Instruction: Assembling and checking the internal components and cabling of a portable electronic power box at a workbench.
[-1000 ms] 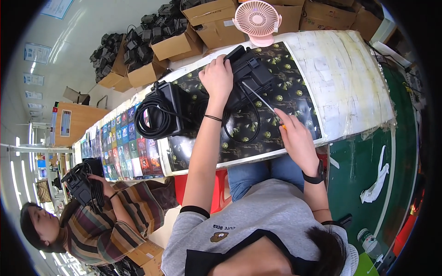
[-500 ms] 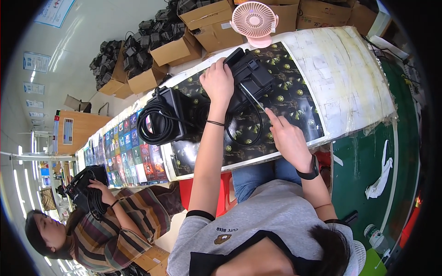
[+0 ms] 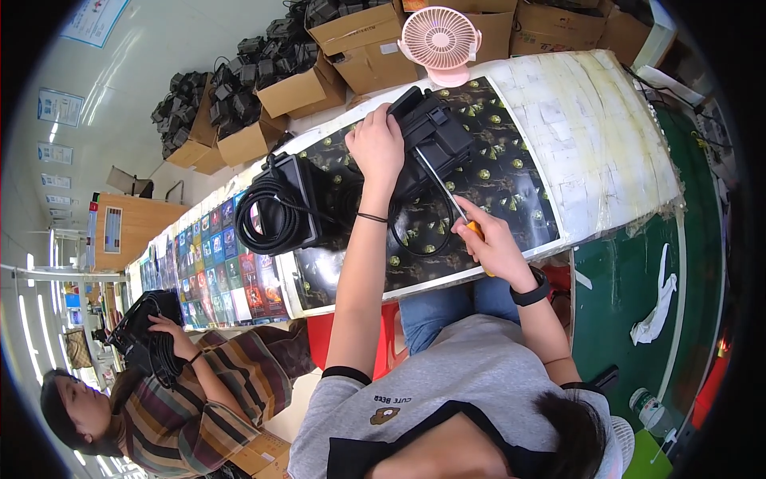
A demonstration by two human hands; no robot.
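Note:
My left hand is closed over the left side of a black plastic device on the table, fingers curled at its upper edge. My right hand grips a screwdriver by its yellow handle. Its long metal shaft slants up and left, and the tip end reaches the device's lower side; the exact contact is too small to make out. A black cable loops below the device. Left of my forearm lies a second black device with a coiled black cable against it.
A pink fan stands at the table's far edge. Beyond it are cardboard boxes, some filled with black devices. A co-worker in a striped top sits at the left, holding another black device. A white rag lies on a green surface at right.
My right fingers, earlier stretched along the shaft, have curled round the screwdriver, and its yellow handle now shows. My left hand keeps its place on the device.

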